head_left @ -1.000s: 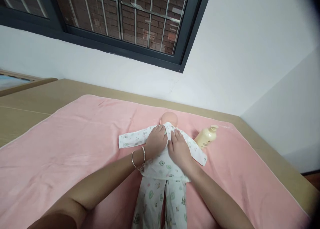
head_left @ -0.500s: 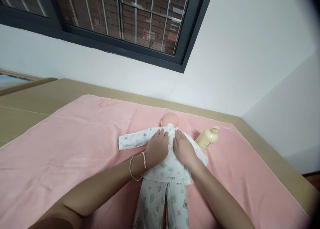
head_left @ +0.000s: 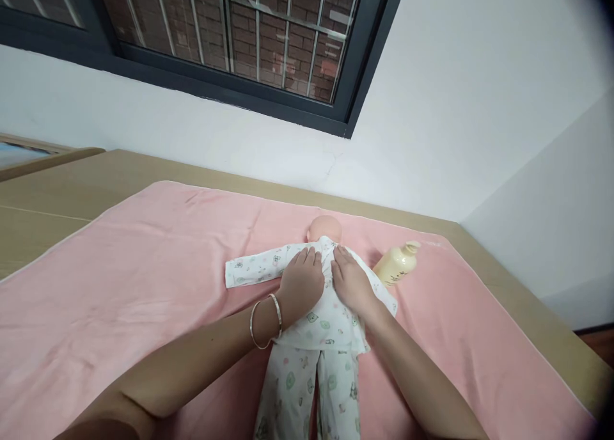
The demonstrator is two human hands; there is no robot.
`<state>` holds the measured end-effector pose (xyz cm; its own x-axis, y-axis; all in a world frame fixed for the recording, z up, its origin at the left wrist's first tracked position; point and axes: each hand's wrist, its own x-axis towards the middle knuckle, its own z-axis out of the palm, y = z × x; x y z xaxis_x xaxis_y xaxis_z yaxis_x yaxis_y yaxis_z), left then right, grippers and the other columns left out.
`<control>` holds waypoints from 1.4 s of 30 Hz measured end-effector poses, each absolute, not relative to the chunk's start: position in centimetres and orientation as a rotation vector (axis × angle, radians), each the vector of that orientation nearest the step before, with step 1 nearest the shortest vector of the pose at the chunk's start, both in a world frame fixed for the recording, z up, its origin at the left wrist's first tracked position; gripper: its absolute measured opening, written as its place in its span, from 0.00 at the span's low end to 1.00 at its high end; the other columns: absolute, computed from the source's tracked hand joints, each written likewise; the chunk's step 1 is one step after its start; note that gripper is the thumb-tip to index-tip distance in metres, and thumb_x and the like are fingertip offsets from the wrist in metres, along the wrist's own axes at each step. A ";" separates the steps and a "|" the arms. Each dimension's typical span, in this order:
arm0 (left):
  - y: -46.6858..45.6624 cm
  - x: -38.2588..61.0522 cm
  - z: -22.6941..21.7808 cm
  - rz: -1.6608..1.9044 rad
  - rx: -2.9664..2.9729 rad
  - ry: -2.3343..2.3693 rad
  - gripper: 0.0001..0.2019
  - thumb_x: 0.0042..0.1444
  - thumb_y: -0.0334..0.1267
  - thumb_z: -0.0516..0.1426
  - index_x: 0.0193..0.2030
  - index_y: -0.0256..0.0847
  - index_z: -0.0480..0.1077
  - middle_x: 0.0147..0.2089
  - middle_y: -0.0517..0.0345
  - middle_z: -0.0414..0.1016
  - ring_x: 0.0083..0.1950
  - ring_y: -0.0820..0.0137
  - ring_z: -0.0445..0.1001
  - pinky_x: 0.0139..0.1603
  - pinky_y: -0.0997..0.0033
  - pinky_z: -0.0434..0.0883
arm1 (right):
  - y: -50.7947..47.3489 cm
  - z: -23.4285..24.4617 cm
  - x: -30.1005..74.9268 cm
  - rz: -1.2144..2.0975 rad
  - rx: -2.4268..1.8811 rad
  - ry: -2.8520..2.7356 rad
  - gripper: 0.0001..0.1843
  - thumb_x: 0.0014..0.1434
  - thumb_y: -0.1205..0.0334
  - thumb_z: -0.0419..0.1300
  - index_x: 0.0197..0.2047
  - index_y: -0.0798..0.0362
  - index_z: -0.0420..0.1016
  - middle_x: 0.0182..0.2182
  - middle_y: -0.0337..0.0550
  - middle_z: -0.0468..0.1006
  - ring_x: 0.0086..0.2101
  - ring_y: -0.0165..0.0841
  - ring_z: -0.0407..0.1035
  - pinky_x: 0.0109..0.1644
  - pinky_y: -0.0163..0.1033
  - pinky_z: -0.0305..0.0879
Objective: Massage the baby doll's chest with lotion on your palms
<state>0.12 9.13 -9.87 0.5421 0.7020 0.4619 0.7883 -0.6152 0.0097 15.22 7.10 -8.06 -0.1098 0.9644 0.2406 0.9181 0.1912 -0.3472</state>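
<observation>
A baby doll lies on a pink blanket (head_left: pixel 158 261), its bald head (head_left: pixel 325 228) at the far end. White printed pyjamas, a top (head_left: pixel 330 325) and trousers (head_left: pixel 295 389), cover its body. My left hand (head_left: pixel 302 277) rests on the left side of the upper body, fingers stretched out towards the collar. On the right side my right hand (head_left: pixel 352 280) lies flat on the same top, a small gap between the two hands. One sleeve (head_left: pixel 254 268) stretches out to the left. A pale yellow pump bottle (head_left: pixel 397 264) is tilted just right of the doll's shoulder.
The blanket covers a wooden surface (head_left: pixel 129 168) that meets a white wall (head_left: pixel 268 152). A dark-framed window (head_left: pixel 230 85) with metal bars is above. At the far left is a wooden rail (head_left: pixel 57 160).
The view has shifted very slightly. Both hands stay spread on the doll's top, with almost no visible movement.
</observation>
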 end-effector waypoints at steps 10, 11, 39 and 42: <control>11.4 -0.1 -9.7 -0.712 -2.624 -1.252 0.17 0.63 0.28 0.45 0.53 0.24 0.69 0.55 0.29 0.72 0.61 0.52 0.69 0.61 0.47 0.65 | 4.9 -7.9 13.5 0.062 -1.825 -2.096 0.28 0.68 0.62 0.41 0.66 0.66 0.60 0.65 0.58 0.61 0.66 0.46 0.52 0.69 0.52 0.51; 10.8 0.1 -10.0 -0.732 -2.606 -1.292 0.18 0.62 0.28 0.46 0.55 0.23 0.67 0.56 0.29 0.71 0.61 0.52 0.69 0.61 0.47 0.65 | 5.9 -7.9 14.2 0.090 -1.818 -2.065 0.28 0.69 0.62 0.40 0.66 0.65 0.60 0.65 0.58 0.61 0.66 0.44 0.52 0.69 0.51 0.51; 10.8 0.0 -10.8 -0.942 -2.655 -1.366 0.22 0.64 0.38 0.46 0.62 0.31 0.62 0.64 0.38 0.65 0.67 0.52 0.60 0.67 0.47 0.59 | 8.5 -10.5 14.9 0.075 -1.688 -1.884 0.26 0.68 0.63 0.41 0.64 0.59 0.64 0.65 0.51 0.63 0.66 0.39 0.53 0.70 0.50 0.46; 11.2 0.0 -11.4 -1.028 -2.662 -1.372 0.21 0.64 0.38 0.46 0.61 0.33 0.62 0.64 0.40 0.65 0.68 0.52 0.59 0.68 0.46 0.59 | 8.4 -10.5 15.0 0.081 -1.669 -1.886 0.25 0.68 0.63 0.41 0.63 0.57 0.65 0.64 0.49 0.64 0.65 0.38 0.54 0.70 0.50 0.47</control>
<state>0.00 11.22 -11.38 0.4135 0.7367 0.5351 0.7206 -0.6240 0.3022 14.98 8.38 -10.46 -0.0173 0.9175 0.3973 0.8802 0.2025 -0.4293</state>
